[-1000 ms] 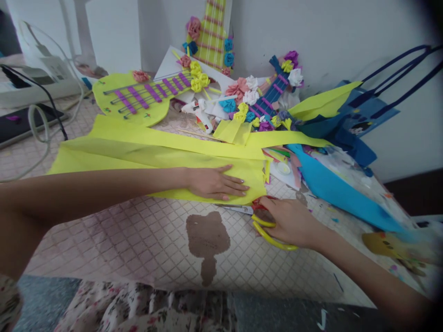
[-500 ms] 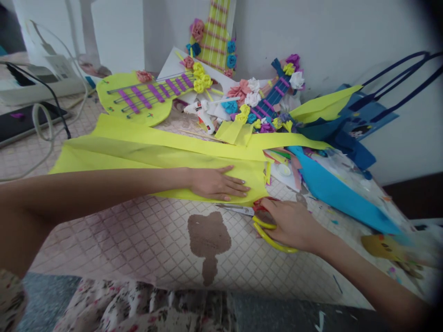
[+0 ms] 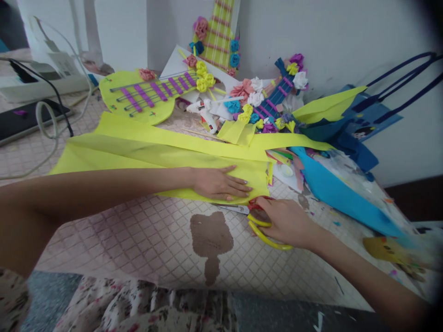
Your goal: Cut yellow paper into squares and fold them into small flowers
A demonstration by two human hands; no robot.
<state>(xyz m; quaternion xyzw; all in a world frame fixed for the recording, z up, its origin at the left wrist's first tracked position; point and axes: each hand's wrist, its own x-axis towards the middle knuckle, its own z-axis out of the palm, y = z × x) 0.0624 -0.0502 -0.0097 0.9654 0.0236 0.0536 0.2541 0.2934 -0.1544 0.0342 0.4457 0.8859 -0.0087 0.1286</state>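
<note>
Pressing your left hand (image 3: pixel 219 184) flat on the yellow sheet (image 3: pixel 166 159), you hold its fingers slightly apart, near the sheet's right end. Your right hand (image 3: pixel 287 222) is closed around the red-and-yellow handles of the scissors (image 3: pixel 241 210), whose blades point left along the sheet's near edge; whether they touch it, you cannot tell. That sheet lies across the diamond-patterned tablecloth (image 3: pixel 138 235), in front of the yellow guitar-shaped cutout (image 3: pixel 157 108) and the white glue gun (image 3: pixel 204 110). Right of your scissors, a bright blue strip (image 3: pixel 342 198) slants toward the table's right edge.
</note>
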